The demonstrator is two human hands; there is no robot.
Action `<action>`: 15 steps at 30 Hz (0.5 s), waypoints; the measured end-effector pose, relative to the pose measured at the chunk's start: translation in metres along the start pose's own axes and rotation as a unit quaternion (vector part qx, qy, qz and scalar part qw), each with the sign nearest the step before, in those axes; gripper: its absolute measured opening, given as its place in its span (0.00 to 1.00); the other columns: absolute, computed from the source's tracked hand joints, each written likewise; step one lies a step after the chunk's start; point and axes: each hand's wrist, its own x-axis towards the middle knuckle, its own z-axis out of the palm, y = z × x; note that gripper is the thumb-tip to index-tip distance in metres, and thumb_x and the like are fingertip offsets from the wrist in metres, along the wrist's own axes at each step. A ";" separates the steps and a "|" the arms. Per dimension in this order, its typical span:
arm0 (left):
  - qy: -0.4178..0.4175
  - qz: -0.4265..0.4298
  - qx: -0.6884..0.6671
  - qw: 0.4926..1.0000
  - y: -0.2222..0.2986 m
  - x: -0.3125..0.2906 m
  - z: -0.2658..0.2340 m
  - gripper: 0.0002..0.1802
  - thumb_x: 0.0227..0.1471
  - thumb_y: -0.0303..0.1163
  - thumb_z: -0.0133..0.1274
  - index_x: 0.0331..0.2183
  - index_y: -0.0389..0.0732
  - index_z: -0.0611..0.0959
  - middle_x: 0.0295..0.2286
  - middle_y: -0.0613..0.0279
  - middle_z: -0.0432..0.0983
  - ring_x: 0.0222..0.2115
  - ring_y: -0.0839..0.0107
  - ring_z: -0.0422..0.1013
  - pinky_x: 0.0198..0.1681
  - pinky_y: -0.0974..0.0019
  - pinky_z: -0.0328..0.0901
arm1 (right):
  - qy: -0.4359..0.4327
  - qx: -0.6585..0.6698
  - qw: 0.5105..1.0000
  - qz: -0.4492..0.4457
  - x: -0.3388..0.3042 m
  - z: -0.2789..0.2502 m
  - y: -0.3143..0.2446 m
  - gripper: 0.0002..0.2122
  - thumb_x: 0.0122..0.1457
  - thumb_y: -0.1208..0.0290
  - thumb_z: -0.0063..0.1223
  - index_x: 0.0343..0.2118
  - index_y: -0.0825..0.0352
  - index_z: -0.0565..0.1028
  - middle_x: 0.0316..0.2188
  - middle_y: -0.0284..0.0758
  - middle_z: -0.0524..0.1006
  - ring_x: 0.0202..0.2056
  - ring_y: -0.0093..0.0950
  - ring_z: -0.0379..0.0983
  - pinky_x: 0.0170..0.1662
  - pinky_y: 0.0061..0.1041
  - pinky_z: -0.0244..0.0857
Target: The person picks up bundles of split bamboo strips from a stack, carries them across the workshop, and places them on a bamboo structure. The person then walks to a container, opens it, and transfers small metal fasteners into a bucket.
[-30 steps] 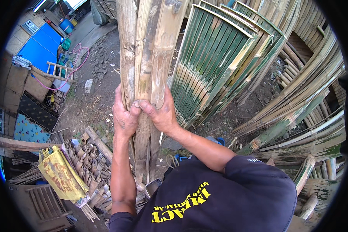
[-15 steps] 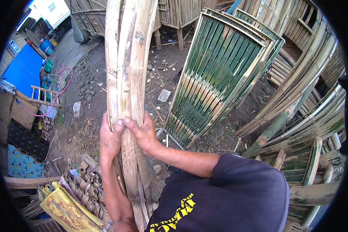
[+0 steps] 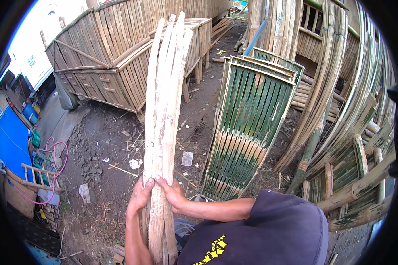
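Observation:
Several long split bamboo slats (image 3: 166,115) stand as a bundle in front of me, their upper ends fanned slightly apart. On the left side of the bundle, my left hand (image 3: 140,194) is closed round it, thumb laid across the front. My right hand (image 3: 171,193) grips it from the right, and the two thumbs nearly meet. The fingers of both hands are mostly hidden behind the slats. The lower ends run down beside my dark shirt, out of the picture.
Green slatted bamboo panels (image 3: 252,132) lean ahead on the right, near tall bamboo strips (image 3: 316,97). A bamboo structure (image 3: 97,57) stands beyond the bundle. To the left lie a pink hose (image 3: 53,170), a small ladder (image 3: 40,176) and a blue sheet (image 3: 11,141). Scraps litter the dirt ground.
The view has tipped upward, showing more of the bamboo structure and the slats' upper ends. Both hands keep their hold on the bundle and sit lower in the picture.

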 end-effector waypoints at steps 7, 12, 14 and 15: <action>-0.098 -0.018 -0.020 0.995 -0.081 0.106 -0.107 0.40 0.65 0.59 0.41 0.57 0.29 0.69 0.50 0.47 0.73 0.51 0.62 0.68 0.56 0.60 0.61 | 0.068 0.010 0.996 0.053 0.121 0.068 0.048 0.28 0.58 0.56 0.63 0.50 0.78 0.71 0.41 0.43 0.79 0.37 0.31 0.80 0.40 0.31 0.77; -0.103 -0.054 -0.021 0.993 -0.102 0.180 -0.167 0.43 0.63 0.60 0.43 0.59 0.29 0.66 0.52 0.45 0.71 0.53 0.61 0.67 0.58 0.59 0.60 | 0.108 -0.007 0.993 0.045 0.202 0.115 0.052 0.27 0.59 0.59 0.63 0.51 0.78 0.71 0.44 0.45 0.79 0.38 0.32 0.80 0.41 0.32 0.77; -0.107 -0.067 -0.030 0.992 -0.110 0.207 -0.172 0.42 0.63 0.62 0.39 0.58 0.32 0.70 0.52 0.50 0.72 0.52 0.63 0.68 0.57 0.60 0.62 | 0.100 0.031 0.994 0.032 0.228 0.119 0.049 0.30 0.54 0.57 0.67 0.47 0.82 0.71 0.39 0.47 0.80 0.34 0.33 0.81 0.35 0.31 0.77; -0.119 -0.066 -0.044 0.990 -0.115 0.223 -0.174 0.40 0.64 0.60 0.40 0.57 0.32 0.70 0.51 0.50 0.73 0.50 0.64 0.69 0.56 0.60 0.62 | 0.073 0.049 0.996 0.020 0.239 0.118 0.050 0.30 0.55 0.57 0.67 0.47 0.82 0.71 0.38 0.48 0.80 0.34 0.34 0.81 0.35 0.32 0.78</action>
